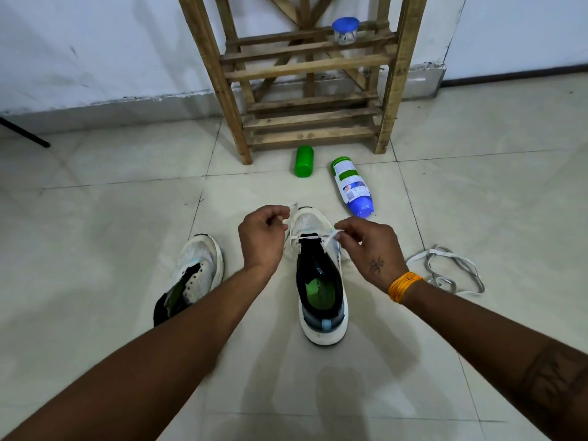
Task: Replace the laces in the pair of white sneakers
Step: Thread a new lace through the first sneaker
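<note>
Both forearms reach in from the bottom edge toward the right sneaker (319, 281), which stands on the floor (95, 202). Left hand (262, 235) sits just left of the sneaker's toe, fingers (280, 214) curled and pinching one end of the new lace (305, 238). Right hand (370, 249) sits just right of the toe, fingers pinching the other end; orange wrist band (404, 286) behind it. Lace spans only the lowest eyelet row near the toe, eyelets above it look bare. Progress judgement: early, first crossing threaded on this shoe, rest of the rows still to do.

Left sneaker (191, 275) lies well left of the right sneaker, tipped on its side, no lace visible, so not started. Loose lace (445, 272) is heaped on the floor to the right of the right sneaker, likely for the other shoe or an old one, cannot tell.

Right sneaker's long axis runs away from the camera, toe far, heel near. Blue bottle (351, 186) and green bottle (304, 161) lie beyond its toe, wooden rack (305, 68) farther back.
</note>
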